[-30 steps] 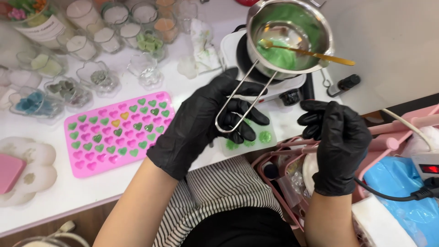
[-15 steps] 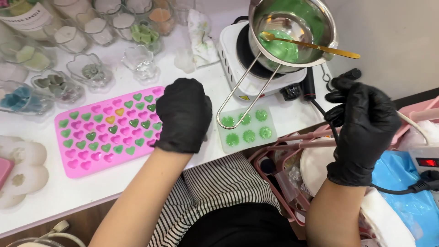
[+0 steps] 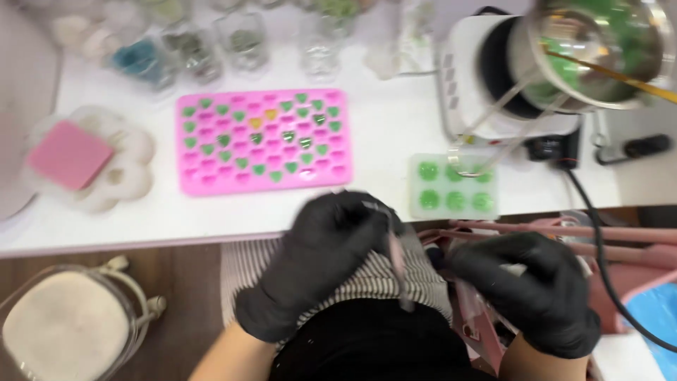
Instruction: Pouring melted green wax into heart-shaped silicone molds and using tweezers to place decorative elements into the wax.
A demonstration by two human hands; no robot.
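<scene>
Both of my hands wear black gloves and hover over my lap, below the white table's front edge (image 3: pixel 141 233). My left hand (image 3: pixel 324 261) pinches a thin greyish stick-like tool (image 3: pixel 398 268) that points down toward my striped apron. My right hand (image 3: pixel 529 293) is curled beside it, over a pink basket (image 3: pixel 620 243); motion blur hides whether it holds anything. On the table lie a pink mold with heart cavities (image 3: pixel 261 141), partly filled with green, and a small clear mold with green rounds (image 3: pixel 455 187).
A metal pot of green wax (image 3: pixel 599 56) with a yellow stirrer sits on a white hot plate (image 3: pixel 479 99), its wire handle over the clear mold. Glass jars (image 3: pixel 190 49) line the back. A white flower-shaped tray holding a pink block (image 3: pixel 70 152) lies left. A lidded jar (image 3: pixel 67 328) stands on the floor.
My left hand has dropped from the table by the pink mold to my lap and now holds a thin tool. My right hand came down from beside the hot plate. The view tilted down.
</scene>
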